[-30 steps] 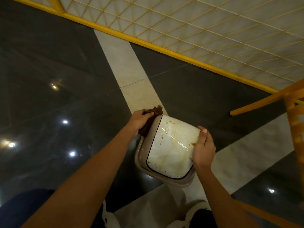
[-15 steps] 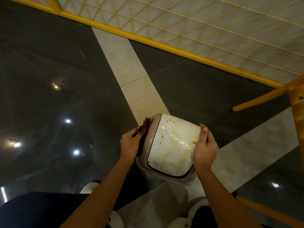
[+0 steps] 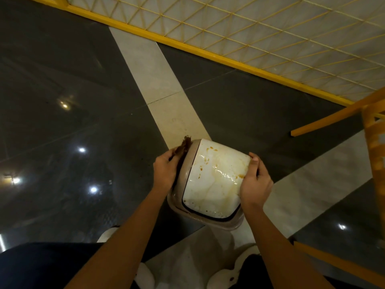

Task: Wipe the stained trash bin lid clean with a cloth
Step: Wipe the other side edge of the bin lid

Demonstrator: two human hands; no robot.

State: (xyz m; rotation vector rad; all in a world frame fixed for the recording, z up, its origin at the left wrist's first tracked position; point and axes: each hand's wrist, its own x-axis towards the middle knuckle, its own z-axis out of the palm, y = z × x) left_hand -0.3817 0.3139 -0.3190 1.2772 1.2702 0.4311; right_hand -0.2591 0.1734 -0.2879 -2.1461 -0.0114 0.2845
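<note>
The trash bin lid [image 3: 210, 180] is a white swing flap in a beige frame, streaked with orange-brown stains and wet-looking smears. It is held up off the floor, tilted. My left hand [image 3: 165, 170] grips a brown cloth [image 3: 183, 146] and presses it against the lid's left beige edge; most of the cloth is hidden behind my fingers. My right hand [image 3: 255, 180] clasps the lid's right edge, with the thumb on the white flap.
Below is a glossy dark tiled floor [image 3: 62, 122] with pale stripes. A yellow-framed lattice panel [image 3: 250, 28] runs across the top. Orange chair parts [image 3: 375, 142] stand at the right. My white shoes [image 3: 145, 276] show at the bottom.
My left hand with the cloth has slid from the lid's far left corner down along its left edge. The lid has tilted slightly; my right hand keeps its hold.
</note>
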